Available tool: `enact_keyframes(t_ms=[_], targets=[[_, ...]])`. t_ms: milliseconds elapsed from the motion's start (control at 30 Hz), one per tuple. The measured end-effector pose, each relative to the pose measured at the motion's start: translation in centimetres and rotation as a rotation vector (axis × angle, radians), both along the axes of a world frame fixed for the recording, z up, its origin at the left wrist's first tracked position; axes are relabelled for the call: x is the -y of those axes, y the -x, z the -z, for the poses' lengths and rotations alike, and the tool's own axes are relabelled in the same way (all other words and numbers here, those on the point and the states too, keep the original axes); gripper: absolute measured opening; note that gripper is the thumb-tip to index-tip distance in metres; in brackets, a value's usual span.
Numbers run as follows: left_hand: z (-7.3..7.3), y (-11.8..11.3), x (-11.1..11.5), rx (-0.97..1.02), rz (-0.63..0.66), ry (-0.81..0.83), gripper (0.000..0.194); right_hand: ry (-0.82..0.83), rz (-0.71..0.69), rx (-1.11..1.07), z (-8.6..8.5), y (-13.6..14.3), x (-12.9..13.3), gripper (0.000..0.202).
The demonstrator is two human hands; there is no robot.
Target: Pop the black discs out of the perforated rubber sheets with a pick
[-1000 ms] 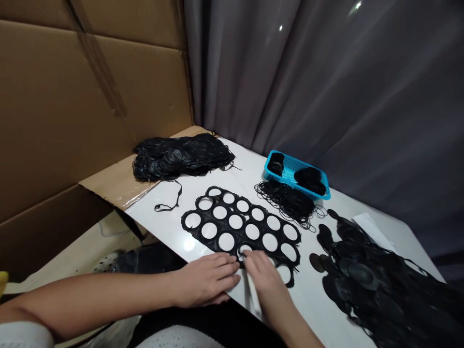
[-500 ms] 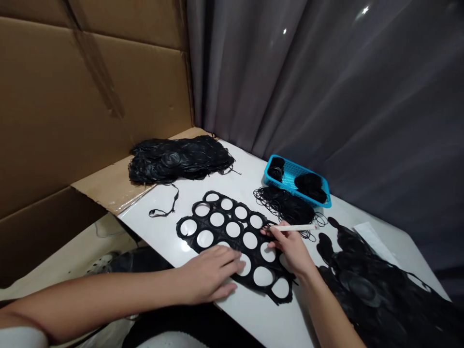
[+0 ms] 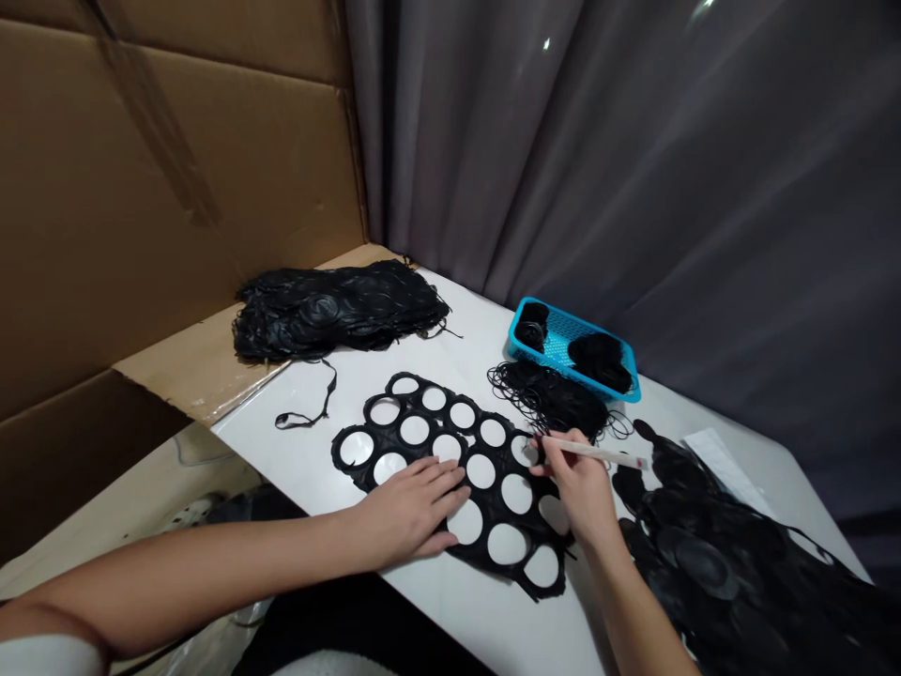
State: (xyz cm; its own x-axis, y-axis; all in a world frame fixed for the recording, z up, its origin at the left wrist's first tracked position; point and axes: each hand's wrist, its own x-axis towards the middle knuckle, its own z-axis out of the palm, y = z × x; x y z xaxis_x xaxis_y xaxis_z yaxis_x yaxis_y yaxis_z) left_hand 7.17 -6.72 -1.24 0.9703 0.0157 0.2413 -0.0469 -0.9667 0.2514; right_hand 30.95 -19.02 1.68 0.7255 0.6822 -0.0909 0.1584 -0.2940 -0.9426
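A flat black rubber-like sheet with rows of round holes lies on the white table. My left hand rests flat on its near left part, fingers stretched out and pressing it. Between the fingertips of my right hand is a slim white pen-like tool with a reddish mark at its rear end. The tool's tip is at a hole near the sheet's far right edge; what the tip touches is too small to make out. Just beyond lies a tangle of thin black rings.
A blue basket with black bundles stands at the back. A thick stack of black sheets lies back left, near a loose black strip. More black sheets and white paper are right. Cardboard and a curtain enclose the table.
My right hand has moved slightly right, and the tool's rear end now points lower. My left hand has slid a little up on the sheet. The whole view has shifted slightly.
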Motion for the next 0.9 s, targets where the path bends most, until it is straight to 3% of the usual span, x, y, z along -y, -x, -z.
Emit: enact_keyframes(t_ms=[133,233,400,567,900], targets=[[0.3,0.2,0.0,0.01,-0.001,-0.009,0.055,-0.056,-0.087,-0.389,0.6,1.1,0.6,0.042],[0.3,0.2,0.0,0.01,-0.001,-0.014,0.054,-0.003,-0.243,-0.499,0.4,2.8,0.7,0.038],[0.1,0.1,0.0,0.002,-0.001,-0.023,0.053,0.057,-0.459,-0.173,0.3,4.8,0.6,0.029],[0.0,0.0,-0.1,-0.013,0.003,-0.022,0.052,0.075,-0.449,0.111,1.4,5.4,0.8,0.023],[0.1,0.0,-0.1,0.003,0.0,0.001,0.051,0.057,-0.484,0.309,1.7,5.6,0.8,0.02]])
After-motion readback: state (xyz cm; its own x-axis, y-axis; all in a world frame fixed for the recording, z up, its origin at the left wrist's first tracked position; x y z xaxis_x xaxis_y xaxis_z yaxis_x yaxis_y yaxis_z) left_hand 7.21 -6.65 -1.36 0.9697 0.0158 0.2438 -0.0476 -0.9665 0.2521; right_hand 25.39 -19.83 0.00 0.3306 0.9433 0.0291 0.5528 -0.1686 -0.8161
